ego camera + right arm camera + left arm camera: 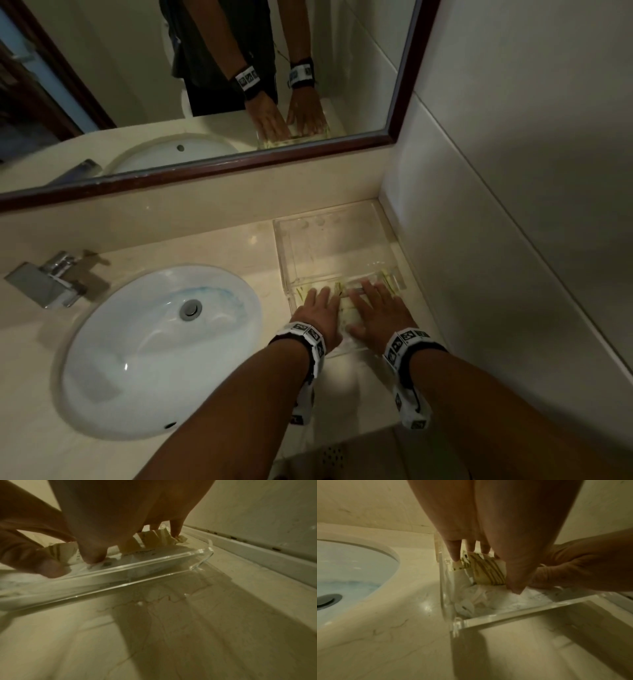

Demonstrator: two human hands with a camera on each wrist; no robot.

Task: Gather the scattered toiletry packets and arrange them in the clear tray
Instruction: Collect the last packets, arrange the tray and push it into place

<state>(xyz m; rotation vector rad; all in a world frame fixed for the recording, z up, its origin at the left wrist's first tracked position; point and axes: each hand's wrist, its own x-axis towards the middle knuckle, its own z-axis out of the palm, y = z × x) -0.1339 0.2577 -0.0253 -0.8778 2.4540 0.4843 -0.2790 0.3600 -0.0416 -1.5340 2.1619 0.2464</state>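
Observation:
A clear tray [284, 246] sits on the counter in the corner, right of the sink. Several cream packets with olive stripes [386, 277] and white packets lie in its near compartment. My left hand [317, 310] and right hand [375, 305] lie side by side, palms down, with straight fingers pressing on the packets. In the left wrist view the fingertips [455, 555] touch a striped packet [488, 570] above white packets [477, 597], behind the tray wall [505, 618]. In the right wrist view the fingertips [93, 558] press packets [154, 538] inside the tray rim [154, 562]. The hands hide most packets.
A white oval sink [161, 342] with a chrome faucet [51, 277] lies to the left. A framed mirror [205, 85] hangs behind the counter, and a tiled wall [513, 240] stands right beside the tray. The counter's front edge [342, 442] is just behind my wrists.

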